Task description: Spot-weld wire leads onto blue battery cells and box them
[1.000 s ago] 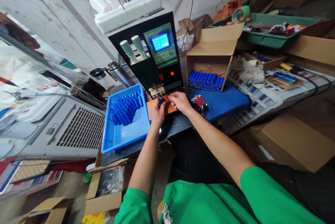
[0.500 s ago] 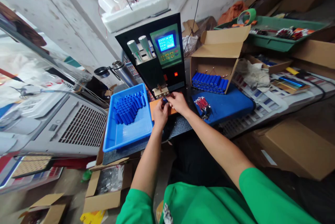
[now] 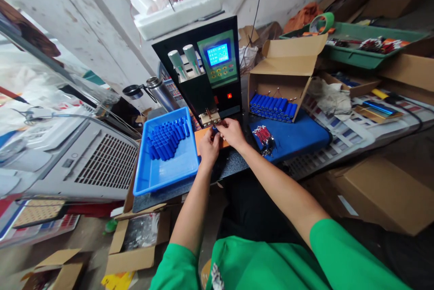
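A blue cylindrical battery cell [image 3: 215, 130] is gripped in the fingers of my left hand [image 3: 209, 146], just under the electrode tips of a black spot welder [image 3: 222, 100]. My right hand [image 3: 232, 133] is closed in a pinch against the cell's right side, near the electrodes; whatever lies between its fingertips is too small to make out. Beneath both hands is an orange pad [image 3: 200, 135]. Left of them, a blue plastic tray [image 3: 162, 181] holds many upright blue cells [image 3: 166, 141].
A cardboard box [image 3: 288, 62] with stacked blue cells stands right of the welder. Red and black wire leads [image 3: 264, 138] lie on a blue surface [image 3: 301, 138]. A steel flask [image 3: 162, 93] stands behind the tray. Farther right is a green tray [image 3: 369, 57].
Both hands hold nearly the same pose at the electrodes. The whole view has shifted slightly; the cell stays in the left hand.
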A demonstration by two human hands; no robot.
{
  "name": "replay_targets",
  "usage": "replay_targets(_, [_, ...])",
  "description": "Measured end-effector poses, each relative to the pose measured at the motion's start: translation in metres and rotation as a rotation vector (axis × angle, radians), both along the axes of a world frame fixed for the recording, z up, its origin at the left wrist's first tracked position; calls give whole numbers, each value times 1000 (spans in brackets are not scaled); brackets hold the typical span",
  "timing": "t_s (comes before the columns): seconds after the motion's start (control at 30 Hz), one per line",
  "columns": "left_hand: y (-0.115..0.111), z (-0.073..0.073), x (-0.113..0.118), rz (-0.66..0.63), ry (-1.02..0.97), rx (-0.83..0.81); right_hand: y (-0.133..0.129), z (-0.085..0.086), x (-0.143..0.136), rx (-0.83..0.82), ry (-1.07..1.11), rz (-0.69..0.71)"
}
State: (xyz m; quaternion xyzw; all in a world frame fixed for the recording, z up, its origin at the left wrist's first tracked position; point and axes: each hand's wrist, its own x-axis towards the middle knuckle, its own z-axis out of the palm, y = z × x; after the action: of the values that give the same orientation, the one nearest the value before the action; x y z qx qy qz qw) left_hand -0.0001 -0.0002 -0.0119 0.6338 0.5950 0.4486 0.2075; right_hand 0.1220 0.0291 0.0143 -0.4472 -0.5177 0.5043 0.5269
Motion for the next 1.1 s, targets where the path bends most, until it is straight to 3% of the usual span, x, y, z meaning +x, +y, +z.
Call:
replay_targets(0.1, [-1,0,1,22,18,-11,-3,3,-1,18,-58,-90])
replay_targets(0.47, [-3,3,3,39,62,-11,-4,11,-8,-146,111,-78])
replay_targets(0.83, [-6,6,5,72,82,-11,-5,4,-9,-70,-22,-120])
replay_targets(1.1, [-6,4,3,73,136,1,-11,10,-7,-25,-167,-156])
